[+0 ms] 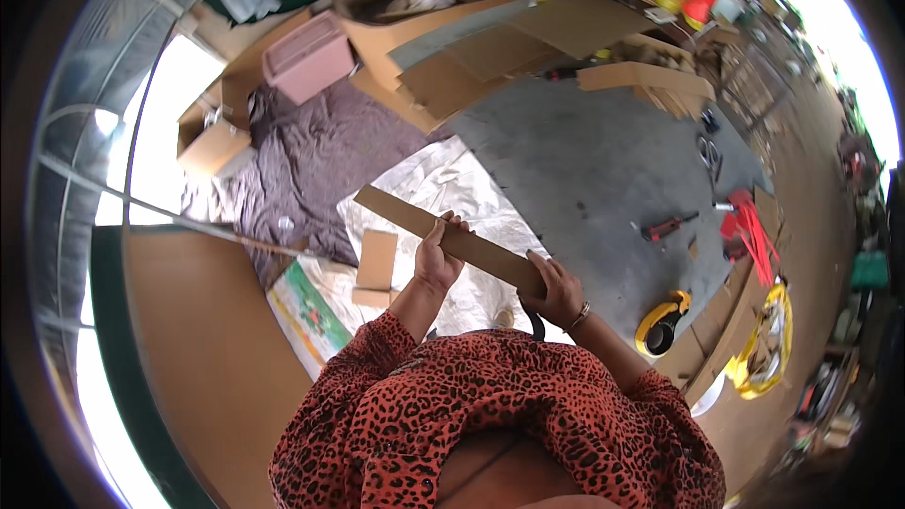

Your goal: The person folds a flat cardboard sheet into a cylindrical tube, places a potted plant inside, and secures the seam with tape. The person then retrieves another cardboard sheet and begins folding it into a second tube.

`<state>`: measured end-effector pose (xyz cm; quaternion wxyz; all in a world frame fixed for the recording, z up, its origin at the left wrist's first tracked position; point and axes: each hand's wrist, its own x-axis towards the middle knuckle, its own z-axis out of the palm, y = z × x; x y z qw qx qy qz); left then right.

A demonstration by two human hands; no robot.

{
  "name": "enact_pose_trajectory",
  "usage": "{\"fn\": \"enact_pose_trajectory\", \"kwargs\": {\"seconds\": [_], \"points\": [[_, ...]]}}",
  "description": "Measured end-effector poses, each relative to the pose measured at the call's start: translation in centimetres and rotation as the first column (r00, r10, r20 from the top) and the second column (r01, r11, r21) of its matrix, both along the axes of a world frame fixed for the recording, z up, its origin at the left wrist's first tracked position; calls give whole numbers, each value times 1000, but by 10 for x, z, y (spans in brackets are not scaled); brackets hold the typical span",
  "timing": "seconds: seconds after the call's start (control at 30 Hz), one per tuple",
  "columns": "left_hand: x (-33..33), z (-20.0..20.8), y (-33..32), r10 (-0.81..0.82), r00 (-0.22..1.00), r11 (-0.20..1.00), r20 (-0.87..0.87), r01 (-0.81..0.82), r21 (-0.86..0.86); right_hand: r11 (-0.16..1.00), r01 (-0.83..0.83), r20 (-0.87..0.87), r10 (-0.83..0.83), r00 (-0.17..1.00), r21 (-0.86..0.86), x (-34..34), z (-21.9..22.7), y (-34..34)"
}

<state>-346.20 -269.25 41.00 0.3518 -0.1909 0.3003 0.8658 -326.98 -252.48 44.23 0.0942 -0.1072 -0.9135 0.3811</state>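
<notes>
A long, narrow strip of brown cardboard [488, 257] is held up in front of me, slanting from upper left to lower right. My left hand [439, 258] grips it near its middle, with the thumb on top and the fingers around the far edge. At its right end my right hand [554, 290] is closed on it, fingers bent over the edge. A bracelet circles my right wrist. Below the strip lies a white sheet [479, 190]. On that sheet, left of my left hand, rests a small folded cardboard piece [377, 261].
To the right, a grey mat [584, 179] bears a red-and-black cutter [669, 226], scissors [710, 155] and a yellow-and-black tape dispenser [662, 323]. Red strips [751, 231] lie beyond. Cardboard sheets [514, 42] and a pink bin [308, 58] are at the back. A large cardboard panel [189, 339] stands left.
</notes>
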Motion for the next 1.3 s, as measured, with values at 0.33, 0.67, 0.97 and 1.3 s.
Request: {"fn": "enact_pose_trajectory", "kwargs": {"seconds": [0.33, 0.67, 0.97, 1.3], "points": [[27, 32, 94, -361, 852, 930, -380, 299, -213, 997, 61, 434, -37, 900, -42, 53, -30, 30], [-35, -7, 152, -805, 516, 591, -293, 738, -326, 908, 420, 320, -400, 859, 10, 61, -48, 61], [-218, -95, 166, -702, 695, 641, -155, 520, -565, 690, 720, 302, -673, 675, -72, 27, -53, 84], [-346, -129, 258, -291, 954, 904, 72, 299, -306, 834, 534, 391, -541, 745, 137, -97, -19, 143]]}}
